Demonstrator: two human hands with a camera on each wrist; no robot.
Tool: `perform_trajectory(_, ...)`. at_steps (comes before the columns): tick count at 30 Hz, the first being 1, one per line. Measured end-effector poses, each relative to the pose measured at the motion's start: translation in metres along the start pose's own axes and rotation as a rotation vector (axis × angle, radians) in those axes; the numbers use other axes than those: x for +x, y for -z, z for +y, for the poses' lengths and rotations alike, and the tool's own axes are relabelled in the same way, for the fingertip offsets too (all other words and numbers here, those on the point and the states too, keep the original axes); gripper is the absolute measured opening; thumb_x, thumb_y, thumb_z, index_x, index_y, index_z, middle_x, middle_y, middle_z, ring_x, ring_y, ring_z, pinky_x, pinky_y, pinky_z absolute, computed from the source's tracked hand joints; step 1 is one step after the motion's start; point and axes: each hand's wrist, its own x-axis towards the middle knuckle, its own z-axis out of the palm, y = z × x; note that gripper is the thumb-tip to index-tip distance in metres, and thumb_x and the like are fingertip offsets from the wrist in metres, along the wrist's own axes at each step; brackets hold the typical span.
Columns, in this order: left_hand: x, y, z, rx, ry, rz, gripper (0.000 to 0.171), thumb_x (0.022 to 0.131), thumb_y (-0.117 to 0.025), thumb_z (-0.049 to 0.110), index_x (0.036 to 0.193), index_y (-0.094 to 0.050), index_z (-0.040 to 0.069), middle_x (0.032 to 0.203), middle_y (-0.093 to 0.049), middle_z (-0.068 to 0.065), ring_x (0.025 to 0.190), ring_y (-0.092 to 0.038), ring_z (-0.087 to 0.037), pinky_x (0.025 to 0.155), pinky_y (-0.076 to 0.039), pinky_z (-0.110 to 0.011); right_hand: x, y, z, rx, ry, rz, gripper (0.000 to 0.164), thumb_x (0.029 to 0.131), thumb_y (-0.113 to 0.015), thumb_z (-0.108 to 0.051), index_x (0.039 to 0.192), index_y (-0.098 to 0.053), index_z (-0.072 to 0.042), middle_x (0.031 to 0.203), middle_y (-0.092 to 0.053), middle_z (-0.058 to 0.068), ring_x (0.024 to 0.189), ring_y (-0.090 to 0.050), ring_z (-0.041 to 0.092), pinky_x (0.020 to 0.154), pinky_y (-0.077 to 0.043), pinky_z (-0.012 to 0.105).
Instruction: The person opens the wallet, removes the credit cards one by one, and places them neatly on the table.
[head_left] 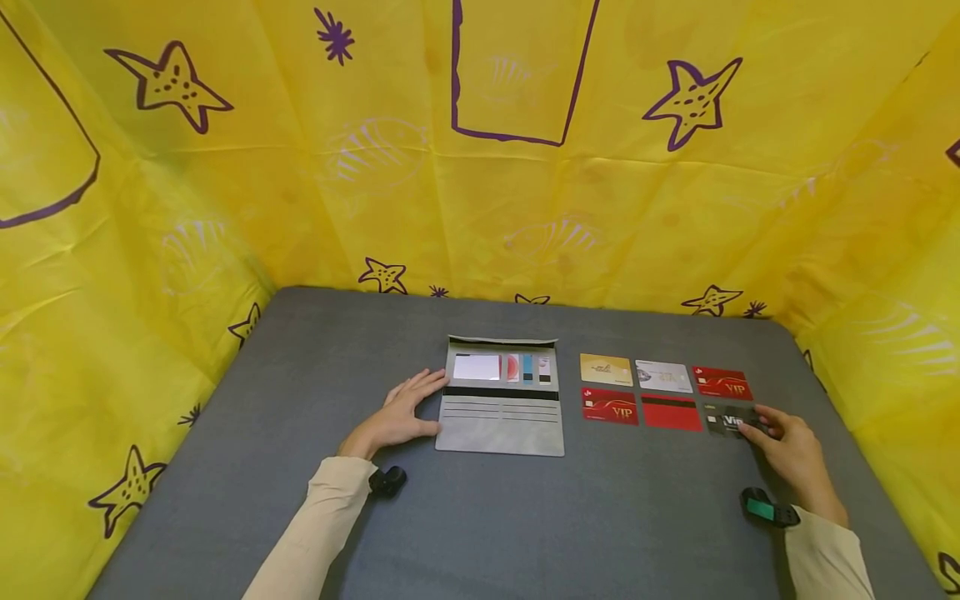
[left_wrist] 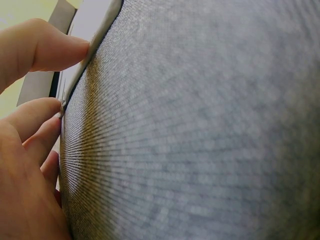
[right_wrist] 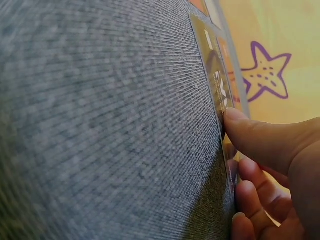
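A long grey wallet (head_left: 500,429) lies unfolded on the grey table, with a white card (head_left: 477,367) and several small coloured cards in its upper half. My left hand (head_left: 405,414) rests at the wallet's left side, fingers spread and thumb touching the edge; the left wrist view shows the thumb (left_wrist: 60,46) right on that edge. To the right, my right hand (head_left: 797,450) pinches the right end of a black VIP card (head_left: 722,418). In the right wrist view the thumb (right_wrist: 240,125) lies on this card, the other fingers curled by its end.
Beside the black card lie a red card with a dark stripe (head_left: 671,414) and a red VIP card (head_left: 609,406). Behind them are a gold card (head_left: 606,369), a silver card (head_left: 663,377) and another red VIP card (head_left: 722,382). Yellow patterned cloth (head_left: 420,217) surrounds the table.
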Motion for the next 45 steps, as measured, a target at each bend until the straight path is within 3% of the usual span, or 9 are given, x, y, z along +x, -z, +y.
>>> perform_trajectory(7, 0.000, 0.000, 0.000, -0.002, -0.004, -0.003, 0.080, 0.080, -0.069, 0.020, 0.154, -0.038, 0.013, 0.164, -0.028, -0.007, 0.155, -0.010, -0.033, 0.120, -0.004, -0.062, -0.004, -0.001, -0.007, 0.023, 0.003, 0.033, 0.048, 0.094, -0.066, -0.020, 0.125, -0.056, 0.015, 0.109, -0.058, 0.038, 0.092, -0.056, 0.044, 0.071, -0.038, 0.035)
perform_trajectory(14, 0.000, 0.000, -0.001, -0.002, -0.023, 0.004, 0.080, 0.080, -0.068, 0.020, 0.154, -0.037, 0.012, 0.164, -0.029, -0.008, 0.155, -0.011, -0.034, 0.119, -0.005, -0.063, -0.003, -0.004, -0.028, 0.045, 0.046, 0.124, 0.039, 0.092, -0.068, -0.018, 0.118, -0.062, 0.011, 0.104, -0.059, 0.032, 0.086, -0.058, 0.039, 0.069, -0.038, 0.033)
perform_trajectory(17, 0.001, 0.000, -0.002, 0.000, -0.023, 0.004, 0.080, 0.080, -0.068, 0.019, 0.154, -0.037, 0.012, 0.164, -0.029, -0.008, 0.155, -0.011, -0.033, 0.120, -0.005, -0.062, 0.000, -0.005, -0.040, 0.057, 0.064, 0.142, 0.038, 0.092, -0.070, -0.019, 0.118, -0.064, 0.008, 0.105, -0.060, 0.030, 0.077, -0.059, 0.013, 0.066, -0.039, 0.024)
perform_trajectory(20, 0.001, 0.000, -0.002, 0.006, -0.021, 0.004, 0.081, 0.080, -0.069, 0.020, 0.154, -0.037, 0.012, 0.164, -0.028, -0.008, 0.155, -0.011, -0.033, 0.120, -0.005, -0.061, 0.002, -0.006, -0.051, 0.092, 0.086, 0.138, 0.039, 0.091, -0.071, -0.020, 0.120, -0.064, 0.006, 0.106, -0.063, 0.029, 0.076, -0.043, -0.017, 0.064, -0.037, 0.014)
perform_trajectory(24, 0.001, 0.000, -0.002, 0.013, -0.020, 0.006, 0.081, 0.079, -0.069, 0.020, 0.154, -0.038, 0.012, 0.164, -0.028, -0.008, 0.155, -0.011, -0.034, 0.119, -0.005, -0.062, 0.007, -0.010, -0.066, 0.131, 0.125, 0.117, 0.038, 0.090, -0.073, -0.019, 0.120, -0.065, 0.003, 0.105, -0.068, 0.027, 0.075, -0.034, -0.027, 0.062, -0.037, 0.009)
perform_trajectory(35, 0.001, 0.000, -0.001, 0.008, -0.011, 0.004, 0.081, 0.079, -0.069, 0.021, 0.154, -0.038, 0.013, 0.164, -0.029, -0.007, 0.155, -0.012, -0.034, 0.119, -0.005, -0.063, 0.016, -0.024, -0.099, 0.191, 0.193, 0.073, 0.037, 0.089, -0.073, -0.015, 0.118, -0.065, 0.006, 0.100, -0.070, 0.026, 0.076, -0.042, -0.022, 0.067, -0.038, 0.002)
perform_trajectory(39, 0.001, 0.000, -0.001, 0.009, -0.009, 0.004, 0.081, 0.080, -0.069, 0.021, 0.154, -0.037, 0.013, 0.164, -0.029, -0.007, 0.155, -0.011, -0.034, 0.119, -0.005, -0.063, 0.019, -0.030, -0.111, 0.197, 0.197, 0.041, 0.038, 0.091, -0.071, -0.016, 0.121, -0.064, 0.005, 0.103, -0.070, 0.025, 0.083, -0.065, 0.008, 0.068, -0.040, 0.005)
perform_trajectory(42, 0.000, 0.000, 0.000, 0.005, -0.009, 0.004, 0.081, 0.080, -0.069, 0.021, 0.154, -0.038, 0.013, 0.164, -0.029, -0.007, 0.155, -0.011, -0.034, 0.119, -0.005, -0.063, 0.021, -0.034, -0.120, 0.204, 0.201, 0.002, 0.038, 0.092, -0.070, -0.016, 0.124, -0.063, 0.005, 0.104, -0.070, 0.025, 0.091, -0.067, 0.037, 0.069, -0.043, 0.009)
perform_trajectory(45, 0.000, 0.000, 0.000, 0.004, -0.012, 0.006, 0.081, 0.080, -0.068, 0.021, 0.154, -0.038, 0.012, 0.164, -0.029, -0.008, 0.155, -0.011, -0.034, 0.120, -0.005, -0.062, 0.024, -0.038, -0.128, 0.217, 0.211, -0.030, 0.039, 0.092, -0.069, -0.015, 0.125, -0.062, 0.006, 0.105, -0.070, 0.025, 0.095, -0.067, 0.041, 0.070, -0.045, 0.012)
